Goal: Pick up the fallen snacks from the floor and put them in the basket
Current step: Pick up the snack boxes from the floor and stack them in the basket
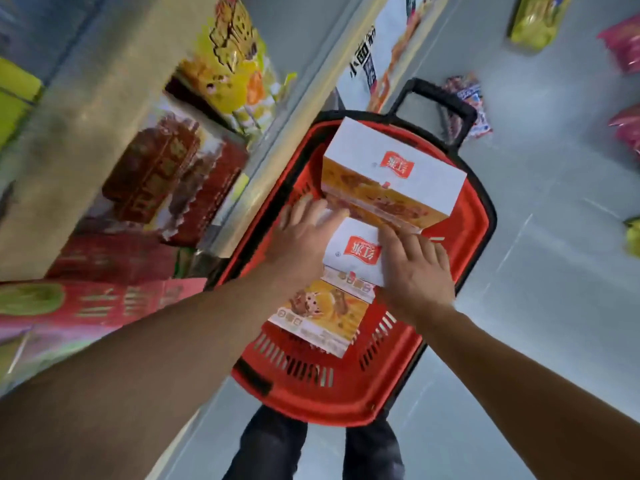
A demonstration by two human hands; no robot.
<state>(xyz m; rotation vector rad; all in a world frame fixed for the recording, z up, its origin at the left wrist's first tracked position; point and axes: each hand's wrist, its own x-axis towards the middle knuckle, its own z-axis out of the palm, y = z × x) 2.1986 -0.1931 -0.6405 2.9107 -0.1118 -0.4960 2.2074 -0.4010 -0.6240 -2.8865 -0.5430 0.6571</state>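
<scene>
A red plastic basket (460, 244) with a black rim and handle stands on the grey floor below me. Inside lie two white and orange snack boxes with a red logo: a far box (398, 168) and a near box (332, 306). My left hand (304, 233) lies with straight fingers on the near box's left side, reaching toward the far box. My right hand (415, 268) presses flat on the near box's right side. Both hands are inside the basket.
Shelves of snack packs (166, 168) run along the left. On the floor beyond the basket lie a multicoloured pack (467, 98), a yellow-green pack (536, 19), pink packs (623, 46) at right, and a green pack (632, 237) at the right edge. My legs show below.
</scene>
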